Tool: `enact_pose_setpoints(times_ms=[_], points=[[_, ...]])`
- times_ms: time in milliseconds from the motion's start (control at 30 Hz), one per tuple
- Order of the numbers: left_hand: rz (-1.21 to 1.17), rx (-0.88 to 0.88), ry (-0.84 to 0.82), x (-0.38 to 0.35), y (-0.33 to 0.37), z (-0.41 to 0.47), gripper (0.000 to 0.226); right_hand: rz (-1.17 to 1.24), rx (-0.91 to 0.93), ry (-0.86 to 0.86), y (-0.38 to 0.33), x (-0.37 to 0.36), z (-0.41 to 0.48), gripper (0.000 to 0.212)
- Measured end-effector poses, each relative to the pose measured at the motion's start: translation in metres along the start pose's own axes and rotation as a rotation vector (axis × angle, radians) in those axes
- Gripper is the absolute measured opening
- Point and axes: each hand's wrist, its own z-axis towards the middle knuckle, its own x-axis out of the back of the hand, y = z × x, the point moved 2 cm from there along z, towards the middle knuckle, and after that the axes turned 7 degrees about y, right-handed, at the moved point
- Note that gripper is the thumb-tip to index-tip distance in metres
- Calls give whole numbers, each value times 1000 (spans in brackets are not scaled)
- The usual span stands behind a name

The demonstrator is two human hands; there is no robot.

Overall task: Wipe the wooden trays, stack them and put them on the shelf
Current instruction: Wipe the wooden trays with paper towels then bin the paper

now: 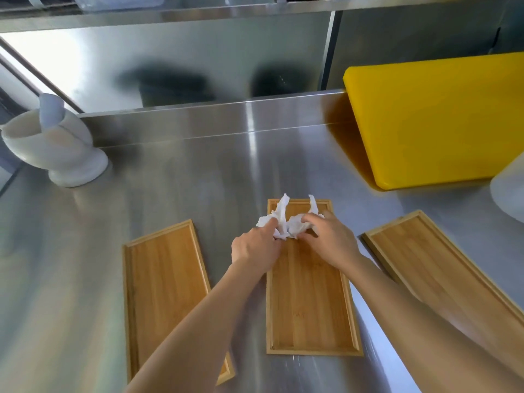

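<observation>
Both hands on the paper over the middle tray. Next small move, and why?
Probably press the crumpled paper towel flat onto the middle tray and start wiping. Left hand and right hand both pinch it over the tray's far end, and all three trays lie separate, unstacked, on the steel counter.

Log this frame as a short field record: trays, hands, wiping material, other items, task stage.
trays: three wooden trays lying flat and unstacked on the steel counter: left tray, middle tray, right tray
hands: left hand and right hand both over the middle tray's far end
wiping material: crumpled white paper towel, gripped by both hands
other items: yellow cutting board, white mortar
task stage: wiping; nothing stacked
</observation>
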Motion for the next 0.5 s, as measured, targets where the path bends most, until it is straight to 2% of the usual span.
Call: enact_pose_setpoints(times_ms=[100, 267, 400, 500], points=[[-77, 10, 72, 1, 0, -3, 23, 10, 29, 11, -2, 1, -3, 14], [-188, 75, 191, 11, -1, -12, 28, 86, -18, 71, 1, 7, -8, 18], [-253, 97, 256, 22, -5, -23, 10, 114, -8, 120, -1, 19, -18, 17], [-198, 46, 279, 27, -3, -32, 11, 176, -41, 208, -4, 31, -29, 20]])
